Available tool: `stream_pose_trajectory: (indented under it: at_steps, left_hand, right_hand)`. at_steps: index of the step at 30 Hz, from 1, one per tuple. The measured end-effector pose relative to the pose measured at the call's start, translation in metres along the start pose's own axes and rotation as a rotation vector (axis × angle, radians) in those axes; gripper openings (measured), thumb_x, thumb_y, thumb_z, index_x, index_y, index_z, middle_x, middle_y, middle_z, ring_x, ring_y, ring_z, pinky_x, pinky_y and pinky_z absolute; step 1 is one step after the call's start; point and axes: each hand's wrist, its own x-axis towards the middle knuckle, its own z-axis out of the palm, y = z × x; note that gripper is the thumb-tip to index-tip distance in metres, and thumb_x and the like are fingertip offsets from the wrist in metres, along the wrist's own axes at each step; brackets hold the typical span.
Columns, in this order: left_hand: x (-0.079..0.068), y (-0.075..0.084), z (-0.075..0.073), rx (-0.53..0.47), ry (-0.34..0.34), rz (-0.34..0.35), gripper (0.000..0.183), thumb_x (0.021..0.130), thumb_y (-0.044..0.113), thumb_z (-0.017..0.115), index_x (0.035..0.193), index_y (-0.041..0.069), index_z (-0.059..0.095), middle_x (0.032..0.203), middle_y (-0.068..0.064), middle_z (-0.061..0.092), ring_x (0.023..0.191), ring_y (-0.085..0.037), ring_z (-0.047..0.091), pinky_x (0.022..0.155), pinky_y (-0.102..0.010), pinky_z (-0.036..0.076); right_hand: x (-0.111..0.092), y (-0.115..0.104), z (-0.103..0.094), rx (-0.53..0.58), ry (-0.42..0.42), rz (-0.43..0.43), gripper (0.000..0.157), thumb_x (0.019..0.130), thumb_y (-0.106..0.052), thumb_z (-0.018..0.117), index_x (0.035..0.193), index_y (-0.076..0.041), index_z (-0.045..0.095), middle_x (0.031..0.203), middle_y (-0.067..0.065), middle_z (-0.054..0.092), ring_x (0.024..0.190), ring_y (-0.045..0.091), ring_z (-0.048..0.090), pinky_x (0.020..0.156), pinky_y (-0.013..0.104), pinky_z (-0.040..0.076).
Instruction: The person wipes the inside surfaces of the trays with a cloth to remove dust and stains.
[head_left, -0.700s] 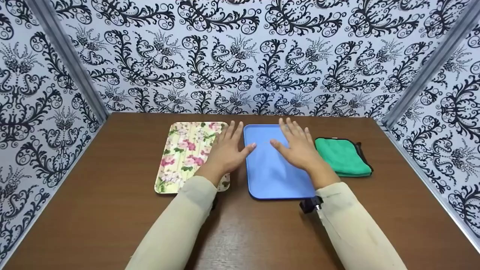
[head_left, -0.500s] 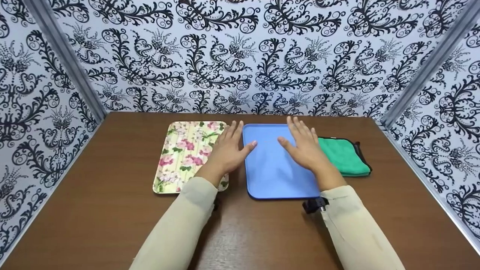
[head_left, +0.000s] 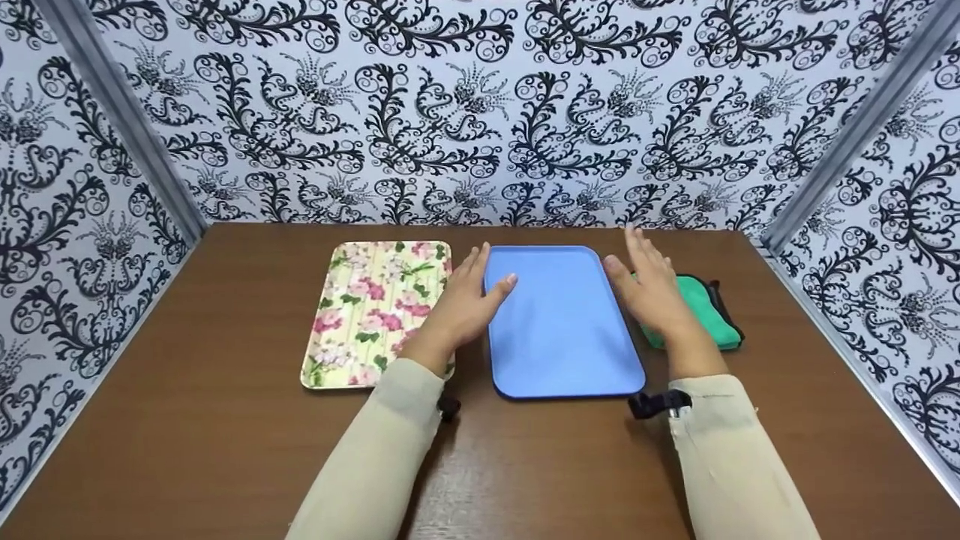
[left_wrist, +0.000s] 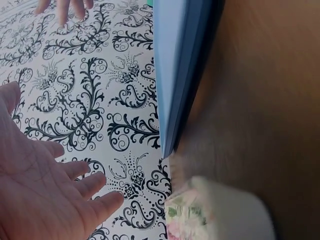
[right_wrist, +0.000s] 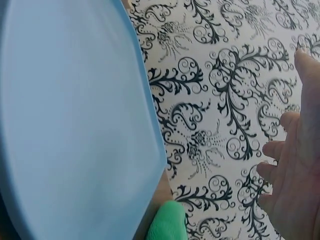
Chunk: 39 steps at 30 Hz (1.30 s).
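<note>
Fingers (left_wrist: 105,206) extended, our left hand (head_left: 462,300) and right hand (head_left: 649,291) hover either side of the blue tray (head_left: 559,322) near the far tabletop edge (head_left: 277,232).

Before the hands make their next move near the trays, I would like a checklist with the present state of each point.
1. Left hand free: ok, it holds nothing.
2. Right hand free: ok, it holds nothing.
3. Smooth blue rectangular tray bare: ok, nothing lies on it.
4. Cream rectangular tray with pink flowers apart from the blue one: ok, brown table shows between them.
5. Flowered tray bare all over: cannot tell, the left arm hides part.
6. Green fabric item with black edging fully visible from the head: not ok, the right hand covers part.
</note>
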Motion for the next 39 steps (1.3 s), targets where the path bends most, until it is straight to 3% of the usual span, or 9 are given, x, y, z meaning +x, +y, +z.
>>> stream_pose_trajectory:
  at_steps: [5,14,18,23,30,34,39]
  left_hand:
    - [0.0,0.002,0.007,-0.01,-0.014,0.019,0.082,0.104,0.063,0.042,0.167,0.017,0.016,0.175,-0.008,0.016,0.161,-0.031,0.018,0.131,-0.048,0.019]
    - [0.0,-0.001,0.017,-0.015,-0.052,-0.046,0.083,0.103,0.065,0.041,0.168,0.02,0.015,0.174,-0.013,0.015,0.16,-0.037,0.017,0.128,-0.056,0.021]
    - [-0.001,-0.001,0.018,-0.015,-0.066,-0.067,0.084,0.103,0.066,0.041,0.168,0.021,0.014,0.174,-0.015,0.015,0.159,-0.039,0.018,0.127,-0.059,0.022]
    - [-0.003,-0.001,0.02,-0.038,-0.084,-0.116,0.087,0.102,0.067,0.042,0.168,0.018,0.014,0.173,-0.018,0.018,0.158,-0.04,0.022,0.127,-0.058,0.024]
    - [-0.005,-0.003,0.019,-0.14,-0.106,-0.241,0.09,0.102,0.062,0.049,0.166,0.007,0.017,0.169,-0.025,0.022,0.156,-0.041,0.027,0.128,-0.055,0.024]
    - [-0.003,-0.005,0.021,-0.193,-0.088,-0.219,0.079,0.103,0.05,0.056,0.161,0.002,0.03,0.16,-0.027,0.039,0.147,-0.041,0.043,0.122,-0.054,0.036]
    - [-0.002,-0.009,0.023,-0.143,-0.106,-0.221,0.069,0.103,0.04,0.06,0.151,-0.006,0.042,0.146,-0.027,0.055,0.122,-0.036,0.063,0.106,-0.045,0.053]
  right_hand:
    - [-0.002,0.007,-0.009,0.027,-0.004,0.024,0.079,0.108,-0.061,0.031,0.167,-0.019,0.0,0.175,0.011,0.0,0.162,0.039,0.0,0.127,0.065,-0.007]
    - [-0.005,0.028,-0.023,0.085,0.027,0.092,0.078,0.108,-0.062,0.03,0.167,-0.023,-0.001,0.175,0.013,0.0,0.161,0.043,-0.003,0.126,0.066,-0.011]
    - [-0.008,0.041,-0.029,0.119,0.044,0.132,0.078,0.108,-0.063,0.03,0.167,-0.024,-0.003,0.175,0.015,-0.002,0.16,0.046,-0.004,0.124,0.071,-0.006]
    - [-0.011,0.056,-0.035,0.145,0.061,0.195,0.079,0.107,-0.064,0.029,0.166,-0.024,-0.005,0.174,0.018,-0.003,0.16,0.046,-0.004,0.125,0.07,0.0]
    - [-0.016,0.076,-0.036,0.179,0.065,0.292,0.085,0.104,-0.07,0.026,0.166,-0.023,-0.008,0.174,0.019,-0.005,0.159,0.047,-0.005,0.125,0.07,0.0]
    - [-0.018,0.088,-0.038,0.203,0.079,0.325,0.087,0.104,-0.071,0.025,0.166,-0.02,-0.009,0.174,0.017,-0.007,0.159,0.047,-0.006,0.126,0.069,-0.001]
    - [-0.02,0.101,-0.041,0.217,0.106,0.355,0.086,0.104,-0.07,0.023,0.166,-0.019,-0.009,0.173,0.016,-0.009,0.158,0.048,-0.006,0.126,0.069,-0.001]
